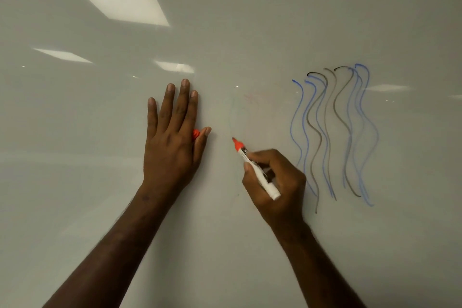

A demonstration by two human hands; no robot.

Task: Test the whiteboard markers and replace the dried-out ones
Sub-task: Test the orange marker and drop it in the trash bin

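1. Nearest me, the right hand (pixel 273 177) gripped the red whiteboard marker (pixel 255 167), fingers and thumb curled round the middle of its white barrel, the uncapped tip pointing up and left, at or just off the whiteboard (pixel 100 132) — I could not tell which.
2. I judged the marker light and stiff, its smooth plastic barrel a little slippery; the mid-barrel hold, close behind the red collar, looked right for steering the tip without crushing it.
3. The left hand (pixel 172 137) lay flat on the board, fingers straight and slightly spread. A red cap (pixel 195 134) showed between thumb and forefinger, apparently trapped there — small and easily dropped, I reckoned.
4. Above the tip I saw only very faint streaks (pixel 235 117), so I suspected this marker was drying out.
5. Farther right stood wavy blue and black test lines (pixel 332 132).
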